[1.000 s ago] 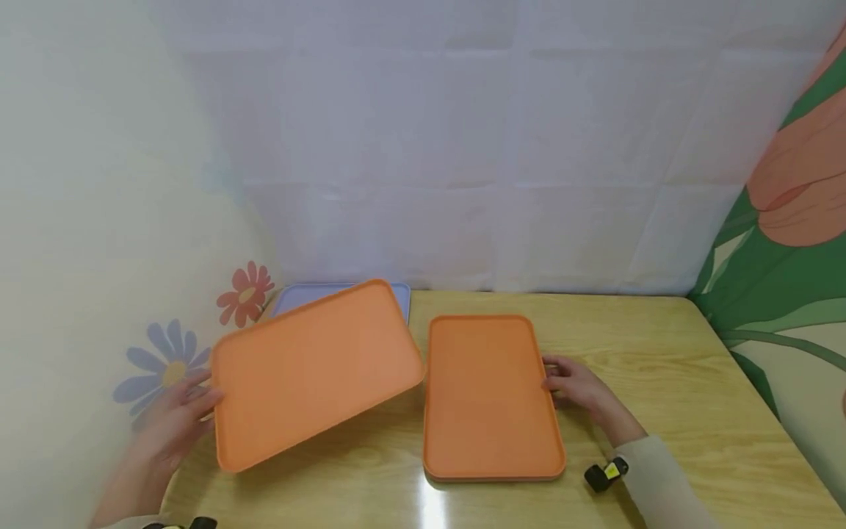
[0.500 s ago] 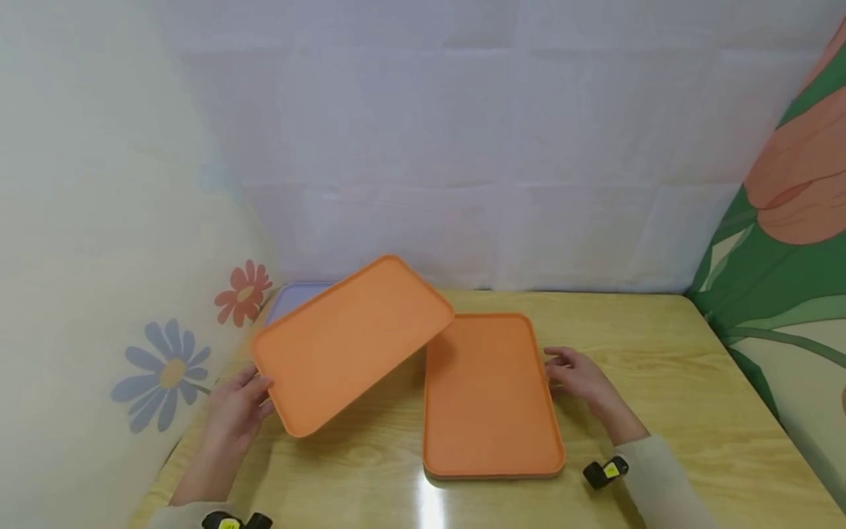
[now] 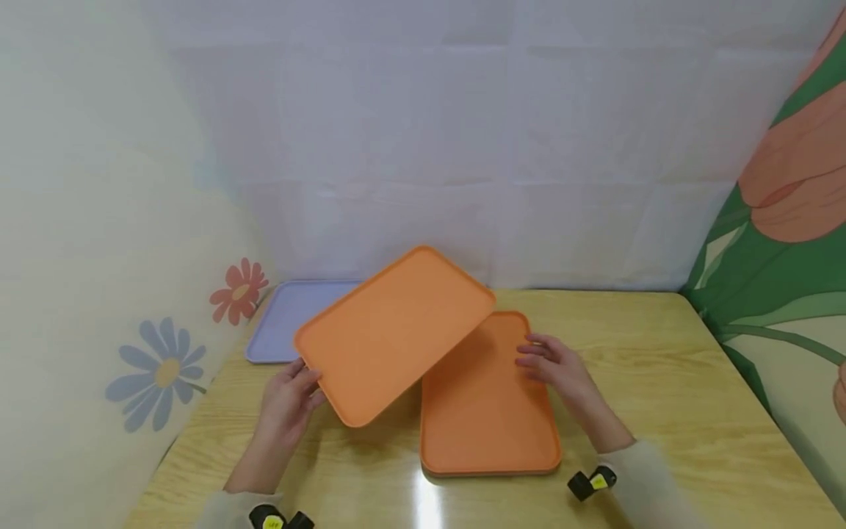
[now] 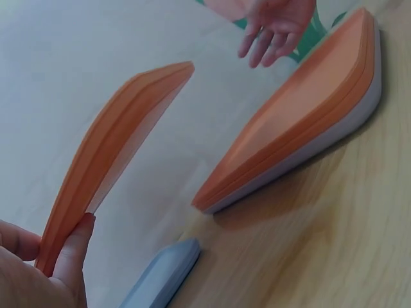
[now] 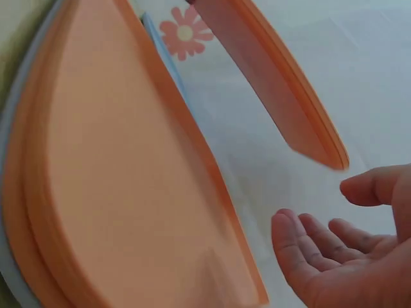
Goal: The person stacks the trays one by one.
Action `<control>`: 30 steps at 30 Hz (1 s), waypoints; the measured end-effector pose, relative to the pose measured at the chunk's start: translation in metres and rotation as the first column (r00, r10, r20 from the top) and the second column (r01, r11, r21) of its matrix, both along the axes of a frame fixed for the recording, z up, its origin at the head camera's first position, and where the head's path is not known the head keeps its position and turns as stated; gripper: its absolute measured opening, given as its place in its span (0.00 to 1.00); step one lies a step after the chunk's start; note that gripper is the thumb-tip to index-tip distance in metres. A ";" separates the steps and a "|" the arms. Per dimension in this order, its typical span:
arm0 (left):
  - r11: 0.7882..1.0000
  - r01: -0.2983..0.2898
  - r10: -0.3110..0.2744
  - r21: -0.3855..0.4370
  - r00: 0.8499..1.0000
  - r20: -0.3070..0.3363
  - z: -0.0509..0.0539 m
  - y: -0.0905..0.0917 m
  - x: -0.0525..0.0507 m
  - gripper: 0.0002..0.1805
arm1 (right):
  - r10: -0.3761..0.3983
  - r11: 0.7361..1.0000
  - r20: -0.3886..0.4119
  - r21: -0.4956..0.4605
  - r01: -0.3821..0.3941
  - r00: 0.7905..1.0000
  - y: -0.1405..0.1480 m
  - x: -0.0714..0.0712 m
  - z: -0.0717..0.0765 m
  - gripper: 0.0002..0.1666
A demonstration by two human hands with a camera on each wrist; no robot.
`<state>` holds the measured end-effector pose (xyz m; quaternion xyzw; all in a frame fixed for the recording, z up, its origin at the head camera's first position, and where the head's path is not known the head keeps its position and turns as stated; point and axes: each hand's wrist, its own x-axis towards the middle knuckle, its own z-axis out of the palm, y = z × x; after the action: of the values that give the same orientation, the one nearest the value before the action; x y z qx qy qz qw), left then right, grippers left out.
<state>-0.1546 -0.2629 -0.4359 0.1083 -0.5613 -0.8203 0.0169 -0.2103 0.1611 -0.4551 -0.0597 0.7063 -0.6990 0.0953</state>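
Note:
My left hand [image 3: 288, 397] pinches the left edge of an orange tray [image 3: 396, 334], thumb on one face and fingers behind. That tray hangs tilted in the air, its right corner over the stack. On the table lies a stack of orange trays [image 3: 490, 419], lined up with each other; the left wrist view shows a pale lavender tray [image 4: 366, 106] at the bottom. My right hand [image 3: 562, 373] hovers by the stack's right edge, fingers loosely bent and holding nothing. In the right wrist view a gap separates my right fingers from the raised tray [image 5: 282, 96].
A lavender-blue tray [image 3: 284, 323] lies at the back left of the wooden table [image 3: 634, 345], partly covered by the raised tray. White cloth [image 3: 396, 147] hangs behind. Walls with painted flowers [image 3: 168, 371] close in the left and right sides.
My left hand has carried the orange tray rightward until it overlaps the stack, uncovering more of the lavender-blue tray. My right hand has left the stack's side and risen slightly inward.

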 end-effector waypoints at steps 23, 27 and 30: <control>0.996 -0.059 0.060 0.074 0.998 -0.014 -0.002 0.073 -0.017 0.26 | -0.133 0.856 0.126 -0.485 0.178 0.983 -0.066 0.007 0.005 0.31; 0.997 -0.043 0.045 0.060 0.999 -0.028 -0.004 0.080 -0.019 0.26 | -0.167 0.846 0.160 -0.483 0.225 0.973 -0.067 0.004 0.006 0.32; 0.998 -0.037 0.039 0.044 0.999 -0.035 -0.007 0.086 -0.019 0.27 | -0.201 0.838 0.181 -0.476 0.265 0.963 -0.067 0.003 0.007 0.32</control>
<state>-0.1733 -0.1765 -0.4428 0.1047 -0.5407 -0.8337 0.0402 -0.2075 0.0936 -0.4482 0.0478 0.4975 -0.8654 0.0345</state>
